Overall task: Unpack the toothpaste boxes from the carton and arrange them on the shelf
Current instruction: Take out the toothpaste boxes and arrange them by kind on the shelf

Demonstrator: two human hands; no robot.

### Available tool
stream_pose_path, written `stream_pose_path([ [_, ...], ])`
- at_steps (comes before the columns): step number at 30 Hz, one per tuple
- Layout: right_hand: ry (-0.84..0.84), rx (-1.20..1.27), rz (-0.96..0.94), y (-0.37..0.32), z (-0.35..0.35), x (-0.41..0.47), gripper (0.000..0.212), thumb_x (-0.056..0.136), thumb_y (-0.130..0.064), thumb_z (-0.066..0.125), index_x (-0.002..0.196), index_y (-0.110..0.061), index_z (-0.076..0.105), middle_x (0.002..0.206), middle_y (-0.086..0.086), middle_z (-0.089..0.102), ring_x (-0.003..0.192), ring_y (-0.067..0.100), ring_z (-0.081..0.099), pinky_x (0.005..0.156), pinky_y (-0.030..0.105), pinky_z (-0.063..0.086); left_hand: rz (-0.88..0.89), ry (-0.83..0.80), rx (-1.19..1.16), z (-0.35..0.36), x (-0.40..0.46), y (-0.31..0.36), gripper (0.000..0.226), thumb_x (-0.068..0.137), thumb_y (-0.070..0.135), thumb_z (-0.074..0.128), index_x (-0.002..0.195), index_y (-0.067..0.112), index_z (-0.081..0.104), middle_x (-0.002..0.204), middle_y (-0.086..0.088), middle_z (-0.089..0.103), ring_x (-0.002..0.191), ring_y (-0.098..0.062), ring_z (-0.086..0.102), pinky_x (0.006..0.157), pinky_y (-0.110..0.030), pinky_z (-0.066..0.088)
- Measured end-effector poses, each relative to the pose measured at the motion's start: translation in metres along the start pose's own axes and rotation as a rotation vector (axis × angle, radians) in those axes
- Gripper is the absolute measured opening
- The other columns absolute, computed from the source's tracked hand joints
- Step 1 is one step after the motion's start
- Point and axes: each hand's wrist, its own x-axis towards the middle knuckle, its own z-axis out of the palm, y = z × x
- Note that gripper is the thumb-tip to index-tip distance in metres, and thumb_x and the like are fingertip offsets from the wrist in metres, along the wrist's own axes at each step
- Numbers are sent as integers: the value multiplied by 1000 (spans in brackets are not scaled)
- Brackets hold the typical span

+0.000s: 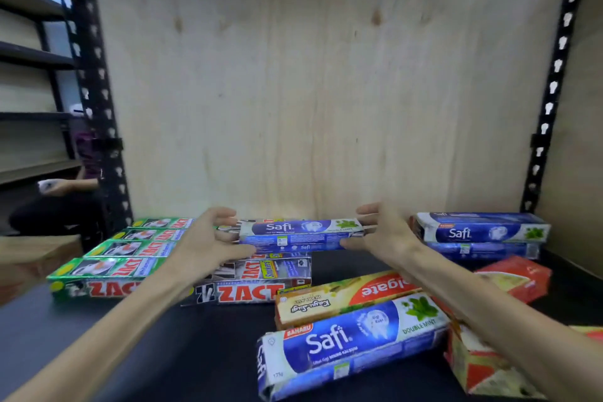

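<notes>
Both my hands hold one blue Safi toothpaste box (pixel 300 235) lengthwise between them, just above the shelf's back middle. My left hand (pixel 208 238) grips its left end between thumb and fingers, and my right hand (pixel 381 235) grips its right end the same way. Under and in front of it lie black ZACT Smokers boxes (pixel 254 290). Green ZACT boxes (pixel 107 268) lie in a row at the left. Two more Safi boxes (pixel 479 232) are stacked at the back right. No carton is in view.
Loose on the black shelf board (pixel 163 362) lie another Safi box (pixel 352 339), a Colgate box (pixel 342 297) and red boxes (pixel 515 274). Plywood backs the shelf between black slotted uprights (pixel 98 108). A person (pixel 55 202) crouches beyond the left upright.
</notes>
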Motion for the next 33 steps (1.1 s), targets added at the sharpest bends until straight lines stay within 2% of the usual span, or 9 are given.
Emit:
stream_pose_path([
  [4, -37, -142, -96, -2, -6, 0, 67, 65, -10, 92, 121, -17, 56, 110, -3, 63, 95, 11, 65, 85, 28, 55, 51, -170, 93, -5, 5, 5, 74, 69, 25, 90, 134, 25, 55, 113, 11, 69, 88, 2, 71, 70, -13, 53],
  [7, -76, -179, -113, 3, -10, -4, 63, 68, -17, 91, 122, -21, 58, 110, -9, 66, 95, 5, 66, 83, 23, 55, 102, -158, 162, -3, 3, 7, 56, 73, 32, 86, 124, 30, 63, 106, 18, 67, 83, 6, 68, 64, -7, 48],
  [11, -164, -202, -105, 4, -14, -4, 65, 72, -26, 88, 128, -24, 57, 111, -9, 69, 100, 6, 67, 93, 31, 55, 99, -134, 216, -1, 7, 5, 38, 75, 37, 84, 108, 35, 65, 96, 9, 71, 77, -8, 72, 67, -20, 56],
  [14, -157, -241, -94, -1, -18, -1, 63, 72, -35, 87, 126, -24, 58, 111, -6, 68, 99, 8, 65, 87, 26, 53, 67, -158, 222, 1, 17, 12, 39, 73, 36, 86, 106, 32, 66, 96, 6, 75, 81, -13, 74, 80, -36, 59],
  [19, -99, -386, -74, -6, -55, 25, 53, 71, -38, 87, 117, -21, 67, 105, -3, 69, 96, 15, 67, 91, 36, 54, 149, -192, 351, 36, 46, 37, 41, 77, 41, 82, 111, 26, 65, 101, 8, 70, 88, -7, 68, 69, -22, 49],
  [23, -60, -579, -122, 4, -87, 49, 45, 74, -33, 86, 112, -15, 70, 107, 3, 70, 94, 19, 66, 88, 33, 53, 227, -230, 466, 83, 80, 48, 37, 78, 40, 81, 106, 21, 64, 96, 5, 70, 81, -4, 65, 64, -18, 47],
  [27, -102, -766, -145, 24, -94, 65, 39, 75, -38, 84, 105, -17, 72, 94, -1, 69, 88, 18, 63, 84, 33, 52, 262, -254, 495, 112, 94, 39, 36, 80, 42, 80, 106, 20, 69, 93, 5, 73, 85, -8, 68, 74, -24, 53],
  [31, -63, -841, -218, 31, -93, 73, 15, 81, -32, 79, 86, -18, 76, 81, -4, 73, 79, 14, 66, 77, 31, 54, 293, -277, 582, 120, 102, 42, 43, 76, 40, 84, 112, 18, 74, 63, 17, 54, 59, 1, 51, 54, -12, 36],
  [33, -77, -858, -237, 30, -90, 74, 24, 78, -45, 79, 87, -24, 73, 82, -10, 71, 79, 11, 65, 80, 32, 53, 322, -256, 630, 124, 104, 41, 41, 76, 35, 84, 112, 17, 75, 63, 16, 51, 57, 0, 47, 51, -10, 34],
])
